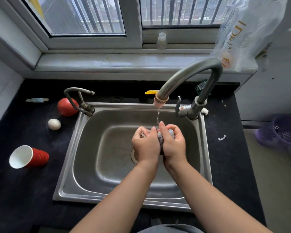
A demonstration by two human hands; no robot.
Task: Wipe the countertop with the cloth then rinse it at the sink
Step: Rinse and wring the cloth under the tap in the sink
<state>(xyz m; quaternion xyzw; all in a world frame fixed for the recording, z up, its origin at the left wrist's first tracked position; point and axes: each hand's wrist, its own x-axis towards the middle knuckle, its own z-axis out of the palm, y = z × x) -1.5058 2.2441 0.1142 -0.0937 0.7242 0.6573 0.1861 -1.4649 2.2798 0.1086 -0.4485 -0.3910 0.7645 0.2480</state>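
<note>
Both my hands are over the steel sink [77, 158], squeezing a bunched grey cloth [160, 137] between them. My left hand [145, 146] grips its left part and my right hand [174, 144] wraps its right part. A thin stream of water falls from the curved tap [188, 73] with its pink nozzle [160, 100] onto the cloth. The black countertop [23, 190] surrounds the sink. Most of the cloth is hidden inside my fingers.
Left of the sink lie a red paper cup [29, 158] on its side, a white egg [54, 124], a tomato [66, 107] and a wrapped sweet [37, 100]. A small second tap [79, 98] stands at the sink's back left. A purple basket [282, 132] sits right.
</note>
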